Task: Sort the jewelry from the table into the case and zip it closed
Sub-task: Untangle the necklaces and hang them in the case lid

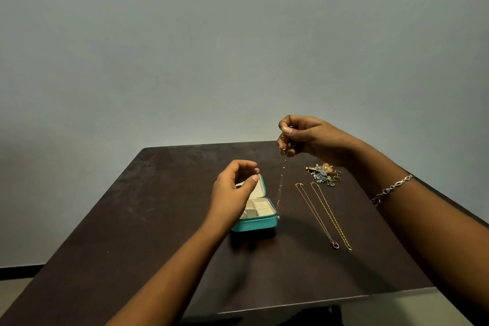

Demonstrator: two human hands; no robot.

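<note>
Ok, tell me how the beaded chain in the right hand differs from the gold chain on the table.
The beaded chain hangs pinched in the right hand; the gold chain lies stretched on the table. The beaded chain carries spaced beads; the gold chain has none. Both are thin.

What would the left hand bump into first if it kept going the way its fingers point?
Probably the beaded chain dangling from the right hand; the left hand, above the open case, points toward it, though depth is unclear.
</note>
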